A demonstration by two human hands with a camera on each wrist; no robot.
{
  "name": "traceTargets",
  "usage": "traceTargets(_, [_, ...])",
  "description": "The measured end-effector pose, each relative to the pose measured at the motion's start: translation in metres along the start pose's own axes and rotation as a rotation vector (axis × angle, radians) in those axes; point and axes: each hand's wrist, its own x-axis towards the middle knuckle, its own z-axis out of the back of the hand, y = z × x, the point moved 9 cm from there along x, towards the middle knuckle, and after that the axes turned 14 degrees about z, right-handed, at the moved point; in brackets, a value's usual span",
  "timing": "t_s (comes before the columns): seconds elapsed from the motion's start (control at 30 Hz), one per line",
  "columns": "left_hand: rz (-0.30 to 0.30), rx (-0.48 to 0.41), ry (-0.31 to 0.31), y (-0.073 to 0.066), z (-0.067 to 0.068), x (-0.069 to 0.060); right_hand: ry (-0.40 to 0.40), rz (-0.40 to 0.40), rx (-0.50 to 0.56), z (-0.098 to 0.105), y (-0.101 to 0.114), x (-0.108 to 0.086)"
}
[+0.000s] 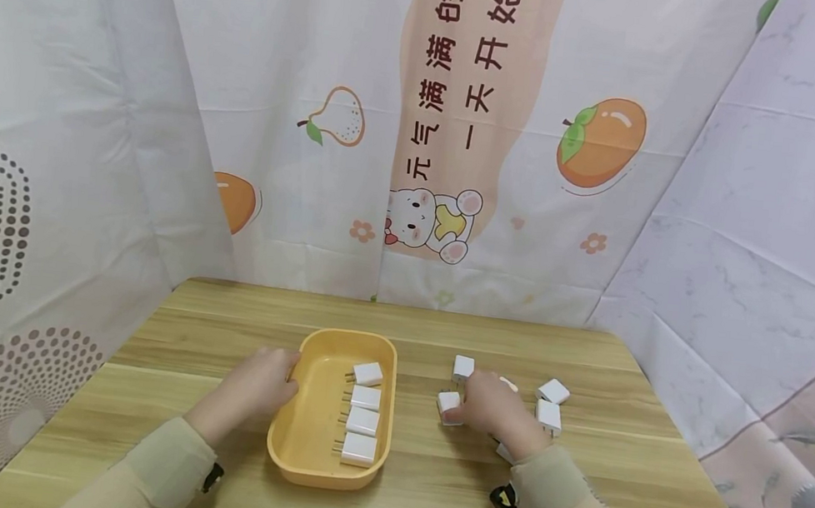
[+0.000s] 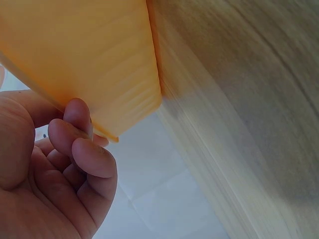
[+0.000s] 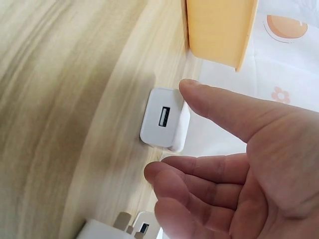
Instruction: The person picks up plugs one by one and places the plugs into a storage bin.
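A yellow plastic tray (image 1: 306, 414) stands on the table, several white USB charger plugs (image 1: 358, 450) lined up along its right side with prongs pointing left. My left hand (image 1: 264, 388) pinches the tray's left rim between thumb and curled fingers, as the left wrist view shows. To the right of the tray, my right hand (image 1: 496, 407) reaches over a loose group of chargers. Its thumb is at the edge of one white charger (image 3: 162, 119), whose USB port faces the wrist camera; the other fingers, loosely bent, lie on the opposite side with a gap.
Around the right hand are more chargers: one behind it (image 1: 463, 368), two to its right (image 1: 548, 417), and one partly hidden under the wrist (image 1: 506, 451). The wood-grain table (image 1: 218, 325) ends at printed curtains (image 1: 291, 216) behind and at both sides.
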Motion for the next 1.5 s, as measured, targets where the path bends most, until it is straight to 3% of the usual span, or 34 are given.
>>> traceTargets(0.47, [0.0,-0.001,0.003,-0.001,0.001,-0.002,0.001,0.068,0.022,0.0,0.014,-0.001])
traceTargets(0.77, [0.004,0.001,0.007,0.0,0.0,0.0,0.067,0.072,-0.087,-0.002,0.017,-0.003])
traceTargets(1.5, [-0.004,0.01,-0.011,0.0,0.0,0.001,0.023,0.073,-0.107,-0.002,0.013,-0.002])
